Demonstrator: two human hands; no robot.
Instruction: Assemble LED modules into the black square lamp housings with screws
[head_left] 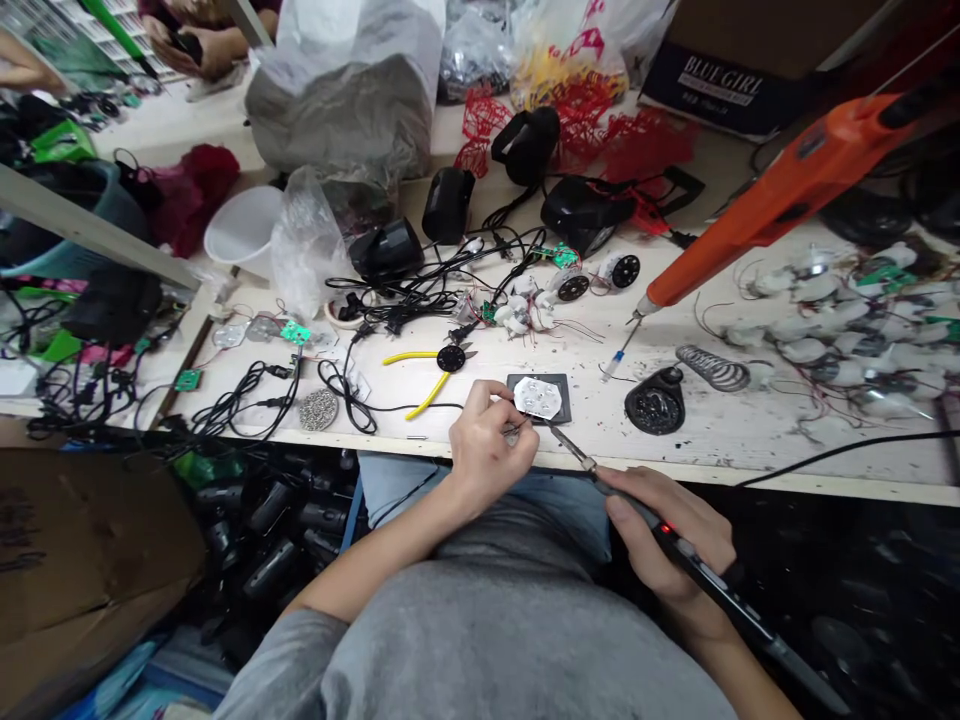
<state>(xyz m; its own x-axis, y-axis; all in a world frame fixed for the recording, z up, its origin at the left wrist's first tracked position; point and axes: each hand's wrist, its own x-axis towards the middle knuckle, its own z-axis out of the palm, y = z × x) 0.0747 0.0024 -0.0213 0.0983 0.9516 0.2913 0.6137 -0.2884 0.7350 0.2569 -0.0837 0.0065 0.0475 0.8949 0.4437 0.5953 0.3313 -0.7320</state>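
- Work in hand: the person's right hand [671, 530] directs a slim black pen-style soldering iron [675, 540], its red indicator lit, toward a white hexagonal board [537, 398]. The hand's fingers wrap the iron's grip in a firm pen hold.
- Left hand [489, 447]: fingers curled, thumb and forefinger pinching a thin metal implement [516, 432] at the board's lower-left edge. Its exact type is hidden by the fingers.
- Work location: the board lies flat on a dark square mat [561, 409] near the front edge of a pale, scuffed wooden workbench [720, 435], directly ahead of the person's torso.
- Contact: the iron's narrow steel tip [566, 440] sits at the board's lower edge. Whether it touches cannot be confirmed from this view.
- Adjacent materials: yellow-handled pliers [416, 380] lie left of the mat, beside a flat black disc [451, 358]. To the right are a ribbed black rounded part [656, 405] and a coiled metal spring [712, 368].
- Further along the bench: tangled black cables [427, 285], small green circuit boards [296, 333], and a heap of white wired components [844, 335].
- Overhead: a bright orange tool with a slender nozzle [780, 195] extends diagonally across the right side.
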